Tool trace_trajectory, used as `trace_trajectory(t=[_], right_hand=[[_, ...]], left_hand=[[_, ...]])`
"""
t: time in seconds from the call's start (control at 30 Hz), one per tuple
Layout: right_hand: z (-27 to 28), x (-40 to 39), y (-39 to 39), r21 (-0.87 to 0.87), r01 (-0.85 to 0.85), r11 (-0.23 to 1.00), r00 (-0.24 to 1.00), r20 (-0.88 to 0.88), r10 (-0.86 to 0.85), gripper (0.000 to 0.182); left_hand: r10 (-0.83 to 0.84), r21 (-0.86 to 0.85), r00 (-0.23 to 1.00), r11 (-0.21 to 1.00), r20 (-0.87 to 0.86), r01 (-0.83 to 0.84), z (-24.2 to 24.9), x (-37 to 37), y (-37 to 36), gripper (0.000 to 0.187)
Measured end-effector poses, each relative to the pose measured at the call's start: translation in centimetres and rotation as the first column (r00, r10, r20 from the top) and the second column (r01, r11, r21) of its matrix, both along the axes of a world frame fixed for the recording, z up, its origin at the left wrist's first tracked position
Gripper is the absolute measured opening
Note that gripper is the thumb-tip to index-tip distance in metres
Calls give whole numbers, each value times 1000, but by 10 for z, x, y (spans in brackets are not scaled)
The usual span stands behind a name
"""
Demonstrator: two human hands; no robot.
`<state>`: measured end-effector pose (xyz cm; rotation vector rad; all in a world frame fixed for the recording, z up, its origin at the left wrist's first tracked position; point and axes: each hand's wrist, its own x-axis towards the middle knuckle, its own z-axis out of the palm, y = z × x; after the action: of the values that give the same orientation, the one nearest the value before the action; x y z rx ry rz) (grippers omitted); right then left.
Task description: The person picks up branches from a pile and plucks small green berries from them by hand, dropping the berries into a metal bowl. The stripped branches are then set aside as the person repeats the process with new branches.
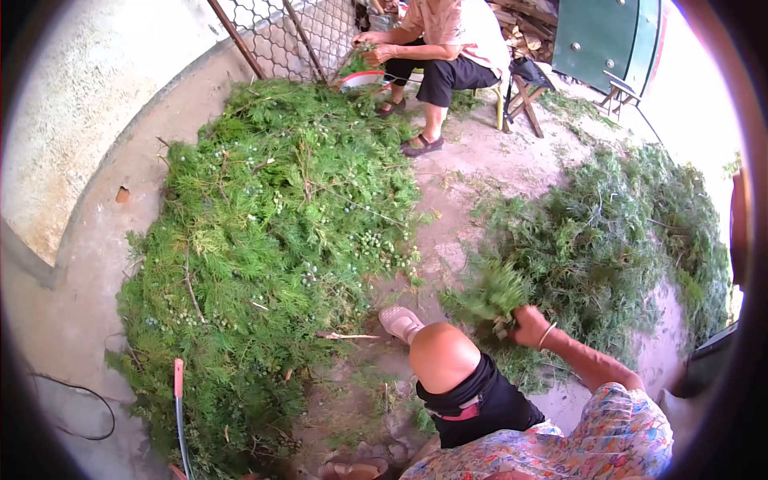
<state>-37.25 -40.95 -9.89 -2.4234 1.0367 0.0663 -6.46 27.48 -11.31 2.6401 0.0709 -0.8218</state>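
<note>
R hand (528, 326), pale bracelet (547, 336) on wrist, grips a blurred bunch of conifer sprigs (498, 294) at near L edge of the RH conifer pile (596, 232), on floor (456, 180). L hand out of view, can't tell its state. LH conifer pile (264, 216) has pale berries; pink-handled tool (178, 378) nr its lower edge. Seated co-worker (468, 36) opp., w/ greenery nr red-rimmed basin (364, 78).

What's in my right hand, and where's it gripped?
Your right hand holds a green sprig, seemingly by its stem end; the exact spot is hidden.
</note>
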Motion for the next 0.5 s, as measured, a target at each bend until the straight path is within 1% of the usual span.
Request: trace_trajectory(t=[0.03,0.07,0.1,0.13,0.2,0.23,0.27,0.3,0.33,0.37,0.4,0.43,0.47,0.5], right_hand=[[-7,0,2,-50,-37,998,999,28,38,26],[-13,-2,3,-102,-71,992,996,55,77,26],[0,-5,-1,-96,44,994,998,38,-41,24],[16,-10,-10,-94,160,983,987,20,-158,22],[22,-47,-58,-240,258,936,949,-120,-293,23],[20,-74,-83,-288,417,862,905,49,-422,36],[55,-85,-91,-198,575,794,816,64,-575,62],[63,-94,-101,-441,620,649,712,-30,-701,75],[66,-102,-112,-661,583,472,572,-78,-817,87],[64,-109,-125,-663,582,472,572,-78,-816,87],[66,-109,-133,-597,654,465,624,79,-777,88],[65,-108,-138,-518,716,467,646,239,-725,88],[57,-96,-138,-374,786,493,610,339,-716,78],[94,-53,-103,-164,748,643,651,367,-664,55]], left_hand=[[3,3,1000,1000,8,-3,12,2,-14,20],[43,9,997,999,-68,-43,25,5,-31,24],[83,15,986,997,-142,-81,35,7,-48,27],[83,12,987,997,-136,-82,46,5,-63,27],[142,49,977,989,-160,-136,63,-2,-84,34],[142,46,977,990,-161,-136,60,-3,-82,34],[175,66,970,984,-169,-166,56,-3,-76,33],[208,85,963,977,-173,-196,53,-3,-73,33],[210,82,962,977,-173,-199,55,-3,-76,33],[122,137,978,986,-167,-100,61,-4,-80,33],[29,193,986,981,-167,4,66,-5,-84,34],[25,196,986,981,-167,9,72,-4,-89,34],[107,163,974,984,-198,-74,77,-5,-95,34],[188,133,954,978,-232,-160,79,-5,-98,35]])
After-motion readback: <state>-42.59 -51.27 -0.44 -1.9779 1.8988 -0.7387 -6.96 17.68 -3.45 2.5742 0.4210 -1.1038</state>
